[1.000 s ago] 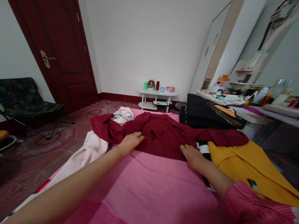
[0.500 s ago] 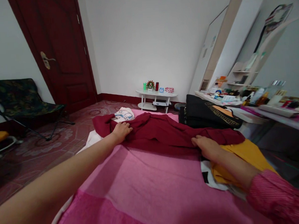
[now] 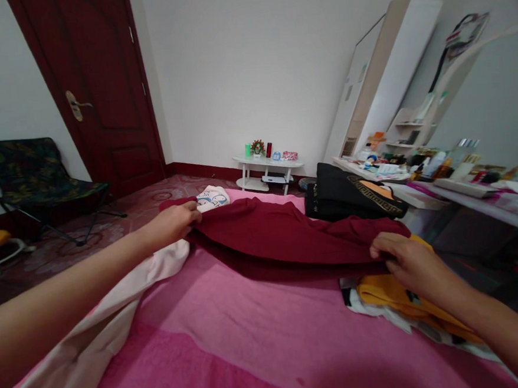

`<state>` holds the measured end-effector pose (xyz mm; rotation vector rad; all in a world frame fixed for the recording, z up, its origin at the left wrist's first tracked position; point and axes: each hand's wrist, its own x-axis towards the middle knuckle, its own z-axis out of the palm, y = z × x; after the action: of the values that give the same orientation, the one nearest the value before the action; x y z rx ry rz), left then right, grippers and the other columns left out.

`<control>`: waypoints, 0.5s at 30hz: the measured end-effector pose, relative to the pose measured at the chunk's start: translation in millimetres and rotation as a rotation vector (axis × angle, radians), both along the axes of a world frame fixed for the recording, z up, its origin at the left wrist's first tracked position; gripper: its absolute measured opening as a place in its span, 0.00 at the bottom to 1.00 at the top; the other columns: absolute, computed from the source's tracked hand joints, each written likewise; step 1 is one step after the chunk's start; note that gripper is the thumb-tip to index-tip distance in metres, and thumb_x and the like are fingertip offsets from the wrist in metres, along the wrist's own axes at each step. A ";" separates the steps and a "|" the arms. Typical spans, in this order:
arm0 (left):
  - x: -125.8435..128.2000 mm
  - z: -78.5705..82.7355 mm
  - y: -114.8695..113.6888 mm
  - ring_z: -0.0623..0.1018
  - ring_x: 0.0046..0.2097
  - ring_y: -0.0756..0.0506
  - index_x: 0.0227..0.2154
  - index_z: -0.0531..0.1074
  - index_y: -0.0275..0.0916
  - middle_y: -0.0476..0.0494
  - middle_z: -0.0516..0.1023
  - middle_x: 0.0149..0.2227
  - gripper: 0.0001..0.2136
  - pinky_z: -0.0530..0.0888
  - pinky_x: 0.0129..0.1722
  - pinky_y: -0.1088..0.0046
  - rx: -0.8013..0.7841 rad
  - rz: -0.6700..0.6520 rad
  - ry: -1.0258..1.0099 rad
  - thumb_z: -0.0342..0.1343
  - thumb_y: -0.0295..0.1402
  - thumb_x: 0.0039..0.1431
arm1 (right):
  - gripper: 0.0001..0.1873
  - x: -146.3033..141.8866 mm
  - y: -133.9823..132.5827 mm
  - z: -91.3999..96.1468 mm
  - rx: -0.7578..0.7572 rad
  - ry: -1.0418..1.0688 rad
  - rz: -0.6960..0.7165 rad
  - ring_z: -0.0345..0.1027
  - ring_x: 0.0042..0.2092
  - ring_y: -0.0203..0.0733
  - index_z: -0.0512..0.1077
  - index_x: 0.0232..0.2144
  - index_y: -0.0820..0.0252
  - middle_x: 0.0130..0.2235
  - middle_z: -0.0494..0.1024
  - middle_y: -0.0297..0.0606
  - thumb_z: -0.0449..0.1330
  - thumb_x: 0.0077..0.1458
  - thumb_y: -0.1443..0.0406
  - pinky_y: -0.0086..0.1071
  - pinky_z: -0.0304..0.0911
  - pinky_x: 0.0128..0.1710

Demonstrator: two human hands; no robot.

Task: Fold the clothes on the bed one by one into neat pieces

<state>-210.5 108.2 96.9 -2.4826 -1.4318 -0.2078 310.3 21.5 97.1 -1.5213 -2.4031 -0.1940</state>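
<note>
A dark red garment (image 3: pixel 270 228) is stretched sideways above the pink bedspread (image 3: pixel 251 330), its near edge lifted so that a dark gap shows between two layers. My left hand (image 3: pixel 178 220) is closed on its left corner. At the right end of the same edge, my right hand (image 3: pixel 400 255) grips the cloth between thumb and fingers. Pale pink cloth (image 3: pixel 116 310) lies below my left forearm. Under and beside my right hand are a yellow garment (image 3: pixel 394 294) and some black and white cloth. Whether the red garment is a top cannot be told.
Folded black clothing (image 3: pixel 348 193) lies on the bed's far right, and a white printed garment (image 3: pixel 214 198) at the far left. A cluttered dressing table (image 3: pixel 423 197) stands to the right. Beyond the bed is a small white table (image 3: pixel 268 165); a folding chair (image 3: pixel 40 179) stands left.
Both hands have moved apart, the left one leftward and the right one rightward. The red garment's near edge is now raised and pulled wide. More pale pink cloth shows at the left.
</note>
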 end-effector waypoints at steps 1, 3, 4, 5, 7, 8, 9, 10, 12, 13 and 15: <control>-7.6 6.6 -9.8 0.73 0.37 0.48 0.33 0.73 0.38 0.45 0.71 0.39 0.09 0.67 0.38 0.77 -0.028 -0.032 0.001 0.50 0.22 0.52 | 0.15 -0.1 -5.9 -1.0 0.006 0.026 0.011 0.66 0.36 0.43 0.67 0.27 0.56 0.32 0.72 0.36 0.49 0.36 0.76 0.33 0.59 0.38; -21.3 14.0 -28.4 0.71 0.36 0.50 0.32 0.73 0.38 0.47 0.71 0.38 0.10 0.65 0.39 0.78 -0.102 -0.042 0.047 0.50 0.20 0.49 | 0.16 -3.1 -17.4 -5.4 -0.036 0.063 0.031 0.67 0.36 0.43 0.69 0.26 0.55 0.31 0.73 0.36 0.49 0.36 0.76 0.33 0.60 0.38; -26.9 14.6 -36.6 0.70 0.36 0.50 0.31 0.73 0.37 0.48 0.71 0.37 0.11 0.63 0.39 0.79 -0.138 -0.017 0.052 0.49 0.19 0.48 | 0.16 -5.5 -22.6 -8.2 -0.078 0.070 0.040 0.67 0.35 0.42 0.69 0.25 0.55 0.30 0.73 0.36 0.49 0.35 0.76 0.32 0.60 0.37; -31.4 13.4 -44.0 0.69 0.35 0.51 0.31 0.73 0.37 0.49 0.71 0.36 0.12 0.62 0.39 0.79 -0.183 0.005 0.051 0.49 0.17 0.47 | 0.16 -8.2 -27.2 -10.8 -0.118 0.073 0.045 0.67 0.34 0.42 0.69 0.24 0.55 0.29 0.73 0.36 0.48 0.35 0.76 0.32 0.60 0.36; -36.9 8.0 -56.5 0.68 0.35 0.52 0.30 0.74 0.37 0.51 0.71 0.35 0.14 0.60 0.38 0.80 -0.310 0.022 0.024 0.48 0.16 0.45 | 0.15 -13.2 -34.9 -14.5 -0.164 0.076 0.045 0.67 0.33 0.40 0.68 0.23 0.56 0.28 0.73 0.35 0.48 0.34 0.76 0.31 0.59 0.35; -37.8 4.7 -62.0 0.68 0.35 0.52 0.30 0.74 0.37 0.52 0.72 0.34 0.15 0.60 0.38 0.81 -0.373 0.029 -0.005 0.48 0.15 0.44 | 0.14 -15.4 -38.3 -15.5 -0.169 0.077 0.040 0.67 0.32 0.39 0.68 0.22 0.57 0.28 0.73 0.35 0.48 0.34 0.76 0.31 0.59 0.35; -37.8 1.6 -67.1 0.69 0.35 0.51 0.29 0.75 0.38 0.52 0.72 0.34 0.15 0.60 0.38 0.81 -0.426 0.035 -0.040 0.48 0.15 0.44 | 0.14 -17.4 -41.7 -16.3 -0.180 0.071 0.035 0.67 0.33 0.39 0.68 0.22 0.57 0.28 0.73 0.35 0.48 0.35 0.76 0.30 0.59 0.35; -36.9 -1.3 -71.9 0.69 0.34 0.51 0.28 0.75 0.38 0.52 0.72 0.33 0.15 0.60 0.38 0.81 -0.466 0.035 -0.072 0.48 0.15 0.44 | 0.14 -19.4 -45.1 -17.2 -0.206 0.053 0.029 0.67 0.33 0.39 0.68 0.21 0.57 0.28 0.73 0.35 0.48 0.35 0.76 0.30 0.58 0.35; -33.8 -7.1 -80.6 0.70 0.35 0.51 0.29 0.75 0.40 0.53 0.74 0.33 0.16 0.60 0.38 0.81 -0.495 0.025 -0.115 0.48 0.16 0.44 | 0.14 -23.6 -51.9 -20.9 -0.297 -0.026 -0.001 0.67 0.31 0.38 0.69 0.20 0.57 0.27 0.73 0.34 0.48 0.35 0.77 0.30 0.56 0.32; -32.2 -10.6 -84.1 0.71 0.36 0.51 0.29 0.75 0.40 0.53 0.74 0.34 0.16 0.60 0.38 0.81 -0.500 0.013 -0.121 0.48 0.16 0.43 | 0.13 -25.8 -55.0 -24.1 -0.347 -0.079 -0.029 0.66 0.30 0.38 0.69 0.20 0.57 0.26 0.73 0.35 0.49 0.35 0.77 0.30 0.55 0.31; -30.0 -20.1 -88.7 0.72 0.37 0.51 0.30 0.75 0.42 0.54 0.76 0.35 0.18 0.60 0.38 0.81 -0.524 -0.010 -0.104 0.48 0.15 0.42 | 0.12 -29.9 -59.8 -33.4 -0.417 -0.161 -0.088 0.66 0.29 0.39 0.70 0.19 0.58 0.26 0.73 0.36 0.50 0.37 0.76 0.31 0.54 0.29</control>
<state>-240.5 19.5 76.8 -2.9242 -1.6936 0.0478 280.4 -38.4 63.7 -1.8517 -2.6234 0.1880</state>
